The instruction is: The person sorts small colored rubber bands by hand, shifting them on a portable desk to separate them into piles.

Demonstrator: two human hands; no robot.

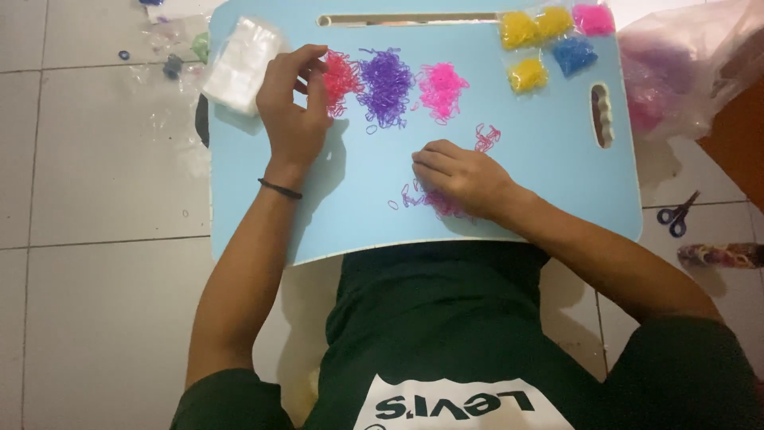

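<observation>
Left hand (290,107) curled at red bands (341,80), right hand (465,177) flat on loose bands (439,203).

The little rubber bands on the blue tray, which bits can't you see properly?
- Head view: the mixed bands lie partly under the right hand.
- The red pile is partly behind the left hand.
- Single bands are too small to count.
- The pink bag is cut off by the frame edge.

light blue lap tray (557,183), red (341,78), purple (387,84), pink band piles (442,86), yellow packets (519,30), blue scissors (676,215)
</observation>
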